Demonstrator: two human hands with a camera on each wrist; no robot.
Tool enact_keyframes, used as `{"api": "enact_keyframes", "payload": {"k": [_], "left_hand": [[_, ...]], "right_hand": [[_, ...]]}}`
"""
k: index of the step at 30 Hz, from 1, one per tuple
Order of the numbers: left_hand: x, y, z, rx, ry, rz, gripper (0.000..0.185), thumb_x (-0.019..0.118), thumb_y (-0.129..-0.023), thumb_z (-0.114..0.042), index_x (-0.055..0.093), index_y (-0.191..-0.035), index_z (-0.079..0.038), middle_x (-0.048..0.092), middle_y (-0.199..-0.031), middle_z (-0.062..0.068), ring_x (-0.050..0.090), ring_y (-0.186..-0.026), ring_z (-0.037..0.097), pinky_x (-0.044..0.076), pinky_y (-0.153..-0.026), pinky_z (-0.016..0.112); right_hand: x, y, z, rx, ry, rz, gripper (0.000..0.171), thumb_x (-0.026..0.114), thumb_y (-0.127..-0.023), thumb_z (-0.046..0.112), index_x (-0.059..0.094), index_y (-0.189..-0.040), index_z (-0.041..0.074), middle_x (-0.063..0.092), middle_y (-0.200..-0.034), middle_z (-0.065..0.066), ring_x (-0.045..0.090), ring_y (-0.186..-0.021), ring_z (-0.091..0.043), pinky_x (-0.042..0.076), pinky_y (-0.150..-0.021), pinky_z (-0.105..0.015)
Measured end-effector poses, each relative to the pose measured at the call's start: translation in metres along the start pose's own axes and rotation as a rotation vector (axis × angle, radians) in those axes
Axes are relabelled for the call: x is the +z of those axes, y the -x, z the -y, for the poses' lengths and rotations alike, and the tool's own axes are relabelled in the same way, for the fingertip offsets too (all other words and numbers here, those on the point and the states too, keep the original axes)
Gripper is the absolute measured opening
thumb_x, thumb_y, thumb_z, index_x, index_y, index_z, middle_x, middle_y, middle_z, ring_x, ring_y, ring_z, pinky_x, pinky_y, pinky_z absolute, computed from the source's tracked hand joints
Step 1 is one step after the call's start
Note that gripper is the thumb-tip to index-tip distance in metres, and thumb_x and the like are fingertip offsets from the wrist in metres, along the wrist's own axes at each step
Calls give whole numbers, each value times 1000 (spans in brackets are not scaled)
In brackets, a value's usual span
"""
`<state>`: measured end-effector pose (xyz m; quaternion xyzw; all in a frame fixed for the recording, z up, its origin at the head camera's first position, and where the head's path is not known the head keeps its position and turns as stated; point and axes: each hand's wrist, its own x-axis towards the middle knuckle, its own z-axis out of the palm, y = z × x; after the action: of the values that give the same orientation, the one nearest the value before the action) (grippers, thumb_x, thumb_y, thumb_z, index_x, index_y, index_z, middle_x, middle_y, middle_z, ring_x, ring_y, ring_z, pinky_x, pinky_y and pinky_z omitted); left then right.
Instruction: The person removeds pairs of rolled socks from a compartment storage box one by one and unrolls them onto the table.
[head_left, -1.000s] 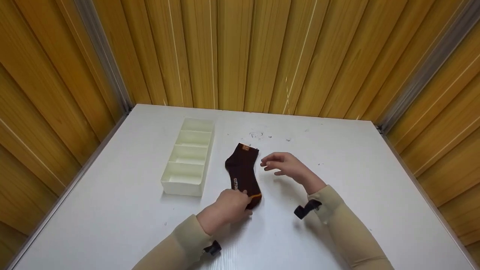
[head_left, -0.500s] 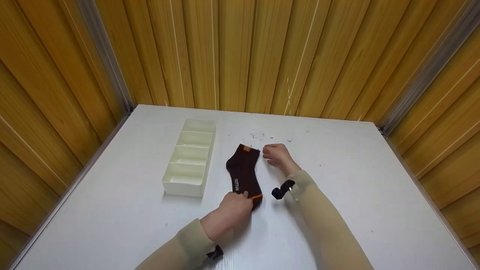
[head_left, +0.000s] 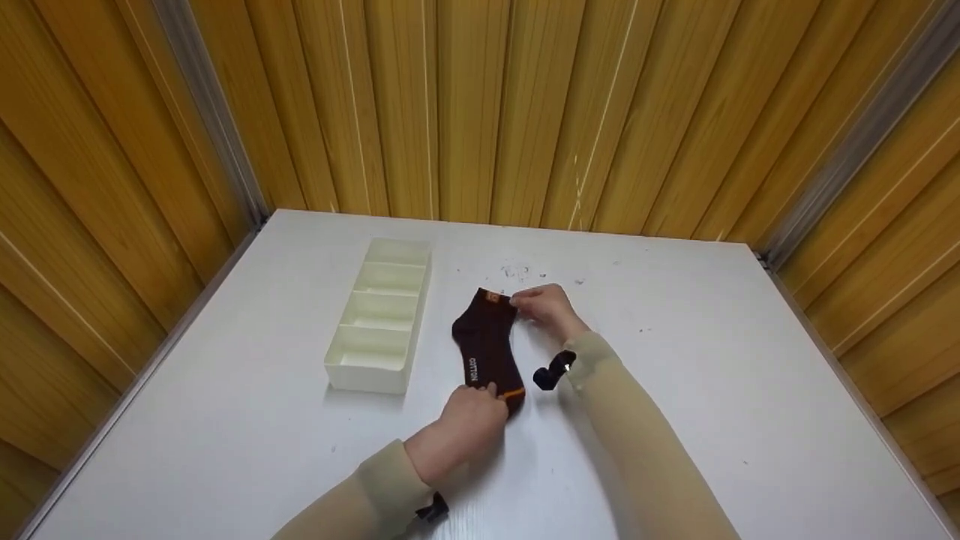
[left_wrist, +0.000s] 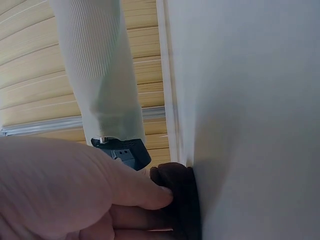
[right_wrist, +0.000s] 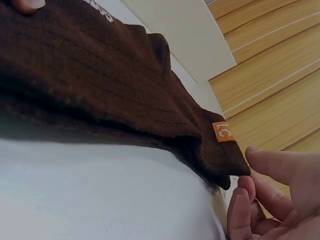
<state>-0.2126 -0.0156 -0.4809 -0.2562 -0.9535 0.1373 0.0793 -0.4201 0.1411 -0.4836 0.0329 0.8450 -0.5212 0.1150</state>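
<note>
A dark brown sock (head_left: 487, 337) lies flat on the white table, its cuff pointing away from me. It has an orange cuff label (right_wrist: 223, 131), white lettering and an orange line near the toe. Along its side in the right wrist view, two layers show with a dark gap between them. My left hand (head_left: 471, 421) holds the toe end; in the left wrist view its thumb lies on the dark fabric (left_wrist: 186, 205). At the cuff's right corner, my right hand (head_left: 547, 306) pinches the edge between thumb and fingers.
Left of the sock stands a pale, open-topped box (head_left: 367, 379) split by dividers into several compartments. The white table (head_left: 675, 337) ends at a wood-patterned wall (head_left: 472, 112) behind, with similar walls on both sides. Black devices sit on both wrists.
My right hand has come in from the right, moving up and left to the sock's cuff corner. The left hand has stayed at the toe, and the sock has hardly moved.
</note>
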Motion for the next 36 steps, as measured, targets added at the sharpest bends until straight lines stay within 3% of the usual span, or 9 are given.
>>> {"api": "enact_keyframes", "payload": {"k": [4,8,15,25,29,32,36], "left_hand": [[0,0,2,-9,24,-28,6,77,-88,-21,79,-92,-16,78,-94,3,66,-66,17,52,-56,30],[0,0,4,-20,41,-32,5,79,-85,-20,78,-82,-17,75,-84,1,64,-63,17,51,-56,30],[-3,1,7,-9,66,-9,5,80,-84,-21,78,-83,-16,74,-81,2,66,-66,17,53,-58,31],[1,1,10,-54,76,-87,9,80,-81,-16,74,-74,-16,69,-70,1,65,-61,18,51,-55,32],[-2,1,12,-66,63,-64,10,79,-82,-15,73,-74,-15,70,-69,1,65,-60,18,51,-54,32],[-6,1,15,-75,52,-46,9,79,-83,-14,74,-75,-15,71,-69,1,65,-60,19,51,-54,32],[-10,3,19,-69,31,-87,11,81,-81,-14,73,-74,-16,70,-67,0,65,-59,18,50,-53,32]], "right_hand": [[6,-1,4,-48,64,-21,27,72,-95,15,75,-116,-1,76,-95,-5,63,-71,-6,52,-64,-20],[10,-2,5,-52,59,-9,28,67,-100,17,72,-119,-2,74,-97,-6,63,-70,-7,53,-63,-20],[14,-3,4,-10,-17,7,28,75,-93,12,71,-114,-6,69,-86,-2,61,-66,-5,55,-63,-18],[22,-7,1,33,-168,-14,16,67,-98,7,63,-111,-2,59,-77,1,56,-57,-5,52,-52,-17],[24,-8,1,41,-237,6,13,63,-101,8,59,-111,0,61,-75,0,59,-59,-7,54,-53,-20],[25,-8,3,17,-212,8,17,61,-102,10,57,-115,-1,60,-76,-1,58,-58,-9,51,-51,-21],[27,-8,6,-26,-140,-16,24,60,-103,13,58,-120,-3,57,-82,-2,52,-57,-8,45,-50,-20]]}}
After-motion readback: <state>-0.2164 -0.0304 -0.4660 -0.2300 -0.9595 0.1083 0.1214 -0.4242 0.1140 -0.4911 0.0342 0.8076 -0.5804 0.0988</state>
